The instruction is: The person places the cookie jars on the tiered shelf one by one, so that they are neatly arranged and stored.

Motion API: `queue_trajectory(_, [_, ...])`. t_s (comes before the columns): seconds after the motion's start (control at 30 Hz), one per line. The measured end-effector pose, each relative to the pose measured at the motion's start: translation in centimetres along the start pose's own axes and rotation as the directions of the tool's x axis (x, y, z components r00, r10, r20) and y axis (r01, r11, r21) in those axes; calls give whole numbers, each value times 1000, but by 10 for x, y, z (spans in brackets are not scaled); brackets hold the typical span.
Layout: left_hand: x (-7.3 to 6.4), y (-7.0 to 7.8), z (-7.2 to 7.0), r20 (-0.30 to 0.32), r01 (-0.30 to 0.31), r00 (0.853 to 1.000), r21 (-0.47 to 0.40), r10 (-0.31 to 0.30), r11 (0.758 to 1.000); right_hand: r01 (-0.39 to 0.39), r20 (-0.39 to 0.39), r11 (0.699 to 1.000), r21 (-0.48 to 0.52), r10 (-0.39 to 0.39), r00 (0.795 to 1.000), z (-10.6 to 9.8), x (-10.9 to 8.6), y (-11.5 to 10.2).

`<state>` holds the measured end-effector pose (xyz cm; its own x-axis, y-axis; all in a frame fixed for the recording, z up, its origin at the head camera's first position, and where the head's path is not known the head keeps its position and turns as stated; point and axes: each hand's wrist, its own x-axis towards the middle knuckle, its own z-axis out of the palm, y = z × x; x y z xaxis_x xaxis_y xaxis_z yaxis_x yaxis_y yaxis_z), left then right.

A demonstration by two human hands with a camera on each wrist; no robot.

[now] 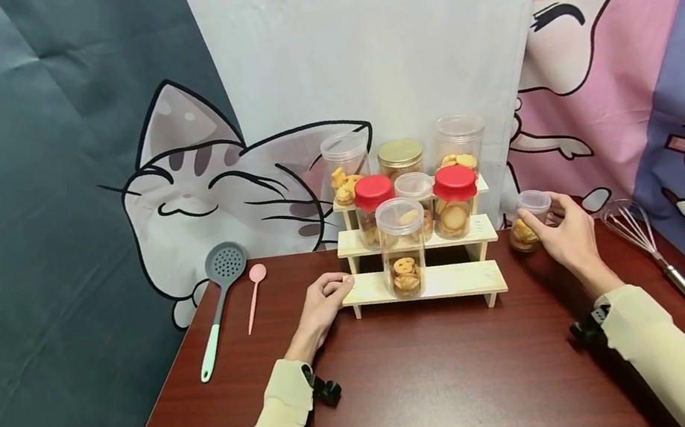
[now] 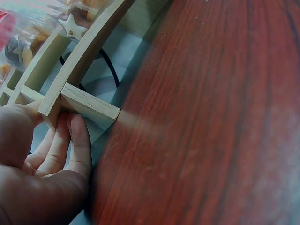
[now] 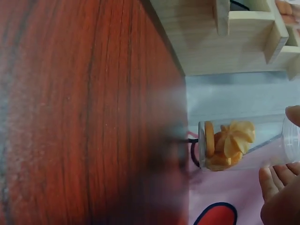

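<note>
My right hand (image 1: 567,229) grips a clear plastic jar (image 1: 525,232) around its lid end, to the right of a wooden tiered rack (image 1: 455,279). Swirled golden cookies (image 3: 229,143) lie in the bottom of that upright jar. Whether its base touches the table is hard to tell. At the rack's lowest step, my left hand (image 1: 322,305) pinches the left end, thumb above and fingers below (image 2: 61,145). A clear-lidded cookie jar (image 1: 403,252) stands on this step. Behind it, the middle step bears two red-lidded jars (image 1: 457,202) and a clear-lidded one (image 1: 415,190).
On the top step stand a gold-lidded jar (image 1: 401,154) and two clear-lidded jars (image 1: 460,141). A grey slotted skimmer (image 1: 225,263) and a pink spoon (image 1: 257,274) lie at left. A metal whisk (image 1: 664,265) lies at right. Printed cloth (image 1: 372,27) hangs behind the table (image 1: 438,379).
</note>
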<state>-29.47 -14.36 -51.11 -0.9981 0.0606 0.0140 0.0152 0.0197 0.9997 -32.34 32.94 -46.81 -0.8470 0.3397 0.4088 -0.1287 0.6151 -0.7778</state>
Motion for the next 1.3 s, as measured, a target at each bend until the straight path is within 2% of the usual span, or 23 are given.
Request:
queue_trajectory(0.4, [0, -1, 1, -8, -14, 1000, 25, 14, 1000, 82, 7, 984, 157, -85, 996, -16, -20, -35])
queue_trajectory(0.6, [-1, 0, 1, -7, -15, 1000, 31, 16, 999, 123, 17, 975, 186, -128, 992, -23, -33, -52])
queue_trajectory(0.87, [-2, 0, 1, -9, -10, 1000, 27, 10, 1000, 189, 57, 950, 249, -209, 976, -31, -60, -95])
queue_trajectory(1.03, [-2, 0, 2, -17, -6, 1000, 26, 7, 1000, 226, 72, 939, 259, -252, 965, -22, -71, -107])
queue_trajectory(1.17, [-2, 0, 2, -20, 0, 1000, 24, 1, 1000, 224, 95, 935, 276, -258, 961, -11, -79, -115])
queue_trajectory(1.3, [-2, 0, 2, -15, -4, 1000, 25, 4, 1000, 211, 120, 934, 290, -254, 960, 9, -83, -111])
